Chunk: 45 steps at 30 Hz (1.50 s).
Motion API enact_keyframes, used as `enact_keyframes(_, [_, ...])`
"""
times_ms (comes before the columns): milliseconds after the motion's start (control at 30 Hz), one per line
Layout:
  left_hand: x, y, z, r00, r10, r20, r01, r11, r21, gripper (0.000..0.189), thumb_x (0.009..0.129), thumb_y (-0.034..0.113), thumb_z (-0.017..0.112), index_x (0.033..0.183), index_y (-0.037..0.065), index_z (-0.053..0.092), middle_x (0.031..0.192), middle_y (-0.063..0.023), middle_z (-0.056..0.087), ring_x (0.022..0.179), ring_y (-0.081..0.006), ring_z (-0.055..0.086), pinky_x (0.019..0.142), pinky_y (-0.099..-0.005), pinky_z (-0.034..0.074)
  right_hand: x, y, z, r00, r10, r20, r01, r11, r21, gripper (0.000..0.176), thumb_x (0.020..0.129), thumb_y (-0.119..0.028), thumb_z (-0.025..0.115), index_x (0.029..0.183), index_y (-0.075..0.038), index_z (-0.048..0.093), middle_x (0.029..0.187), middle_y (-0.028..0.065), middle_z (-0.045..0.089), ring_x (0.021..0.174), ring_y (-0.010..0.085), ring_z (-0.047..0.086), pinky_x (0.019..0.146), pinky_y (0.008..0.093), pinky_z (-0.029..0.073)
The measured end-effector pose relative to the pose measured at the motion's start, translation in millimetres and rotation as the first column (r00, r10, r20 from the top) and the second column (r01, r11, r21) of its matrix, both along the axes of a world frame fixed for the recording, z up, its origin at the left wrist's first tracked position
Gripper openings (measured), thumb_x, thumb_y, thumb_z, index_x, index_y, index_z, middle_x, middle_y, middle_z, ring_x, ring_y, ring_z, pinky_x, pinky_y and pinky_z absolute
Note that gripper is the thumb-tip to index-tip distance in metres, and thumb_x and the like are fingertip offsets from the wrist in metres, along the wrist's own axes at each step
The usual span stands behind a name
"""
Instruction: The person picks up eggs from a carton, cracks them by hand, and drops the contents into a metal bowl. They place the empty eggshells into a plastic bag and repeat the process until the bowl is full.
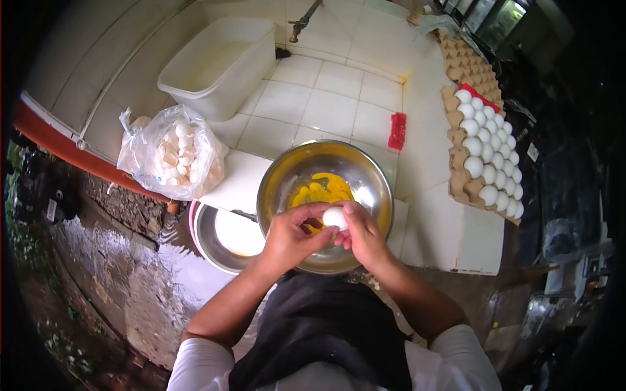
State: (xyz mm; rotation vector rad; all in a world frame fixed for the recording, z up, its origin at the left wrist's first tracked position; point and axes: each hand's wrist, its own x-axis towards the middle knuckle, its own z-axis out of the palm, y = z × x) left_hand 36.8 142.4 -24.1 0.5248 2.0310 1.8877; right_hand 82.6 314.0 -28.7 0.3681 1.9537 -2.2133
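White and oval, a small egg (pixel 335 217) is gripped between the fingertips of the left hand (pixel 287 238) and the right hand (pixel 362 238), with both hands closed on it and equally near. It is held just above the near side of the round shiny steel bowl (pixel 326 144). Yellow yolks (pixel 323 189) are seen lying further in, away from the hands.
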Motion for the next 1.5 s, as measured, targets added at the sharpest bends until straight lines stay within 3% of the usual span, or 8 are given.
enact_keyframes(467, [-35, -5, 7, 0.957, -0.054, -0.284, -0.037, 0.951, -0.306, 0.034, 0.077, 0.011, 0.074, 0.109, 0.002, 0.069, 0.090, -0.0111, 0.072, 0.073, -0.0180, 0.069, 0.067, -0.0300, 0.055, -31, 20, -2, 0.985, 0.171, -0.007, -0.158, 0.926, 0.344, 0.039, 0.100, -0.038, 0.051, 0.117, -0.004, 0.055, 0.094, 0.0093, 0.066, 0.071, 0.0155, 0.062, 0.064, 0.0278, 0.052])
enact_keyframes(533, [-36, -9, 13, 0.871, -0.098, -0.481, -0.102, 0.922, -0.374, 0.033, 0.076, 0.016, 0.075, 0.106, 0.005, 0.071, 0.090, -0.0144, 0.072, 0.074, -0.0255, 0.070, 0.068, -0.0341, 0.056, -29, 22, 22, 0.936, 0.259, -0.238, 0.062, 0.544, 0.837, 0.043, 0.095, -0.038, 0.060, 0.122, -0.005, 0.055, 0.098, 0.0129, 0.067, 0.078, 0.0197, 0.066, 0.069, 0.0302, 0.054])
enact_keyframes(600, [-34, -18, 18, 0.771, -0.034, -0.636, -0.249, 0.903, -0.350, 0.036, 0.073, 0.016, 0.077, 0.107, 0.005, 0.070, 0.093, -0.0166, 0.071, 0.076, -0.0326, 0.068, 0.070, -0.0386, 0.057, -25, 30, 31, 0.931, 0.235, -0.280, 0.121, 0.525, 0.842, 0.046, 0.090, -0.034, 0.066, 0.124, -0.005, 0.054, 0.103, 0.0140, 0.068, 0.080, 0.0198, 0.068, 0.071, 0.0297, 0.054])
enact_keyframes(667, [-24, -33, 19, 0.812, -0.004, -0.584, -0.264, 0.890, -0.373, 0.036, 0.075, 0.009, 0.078, 0.109, 0.001, 0.068, 0.090, -0.0124, 0.073, 0.075, -0.0211, 0.071, 0.069, -0.0313, 0.056, -17, 38, 36, 0.915, 0.057, -0.400, 0.260, 0.673, 0.692, 0.045, 0.091, -0.031, 0.067, 0.124, -0.003, 0.054, 0.105, 0.0132, 0.068, 0.081, 0.0203, 0.068, 0.073, 0.0293, 0.054])
enact_keyframes(733, [-11, -49, 4, 0.955, 0.297, -0.010, -0.297, 0.954, -0.037, 0.035, 0.080, 0.007, 0.074, 0.113, -0.001, 0.065, 0.094, -0.0094, 0.072, 0.080, -0.0162, 0.069, 0.071, -0.0291, 0.055, -8, 50, 18, 0.866, -0.032, -0.500, 0.327, 0.792, 0.516, 0.040, 0.094, -0.028, 0.065, 0.122, -0.002, 0.054, 0.106, 0.0122, 0.069, 0.077, 0.0172, 0.068, 0.068, 0.0266, 0.052])
enact_keyframes(867, [29, -63, 1, 0.877, 0.389, 0.282, -0.452, 0.868, 0.205, 0.030, 0.084, -0.001, 0.069, 0.114, -0.003, 0.064, 0.098, -0.0081, 0.069, 0.088, -0.0118, 0.064, 0.081, -0.0241, 0.051, 15, 62, 21, 0.969, -0.232, 0.082, 0.243, 0.958, -0.150, 0.032, 0.102, -0.031, 0.051, 0.117, -0.004, 0.058, 0.102, 0.0088, 0.069, 0.074, 0.0093, 0.063, 0.058, 0.0218, 0.047])
enact_keyframes(1200, [65, -61, -18, 0.907, 0.218, -0.361, -0.274, 0.955, -0.111, 0.040, 0.069, 0.007, 0.086, 0.106, 0.005, 0.070, 0.087, -0.0059, 0.065, 0.074, -0.0147, 0.063, 0.062, -0.0252, 0.050, 8, -36, 1, 0.839, 0.448, 0.309, -0.364, 0.884, -0.293, 0.042, 0.100, -0.033, 0.054, 0.134, -0.009, 0.051, 0.098, 0.0010, 0.065, 0.076, 0.0084, 0.060, 0.063, 0.0227, 0.047])
enact_keyframes(1500, [64, -132, -31, 0.818, 0.558, 0.143, -0.575, 0.803, 0.157, 0.052, 0.083, 0.009, 0.077, 0.129, 0.000, 0.054, 0.110, -0.0077, 0.064, 0.088, -0.0110, 0.059, 0.073, -0.0237, 0.050, -91, -148, 15, 0.854, 0.425, 0.302, -0.262, 0.850, -0.457, 0.029, 0.094, -0.031, 0.064, 0.114, -0.011, 0.060, 0.093, 0.0032, 0.063, 0.072, 0.0132, 0.062, 0.057, 0.0254, 0.047])
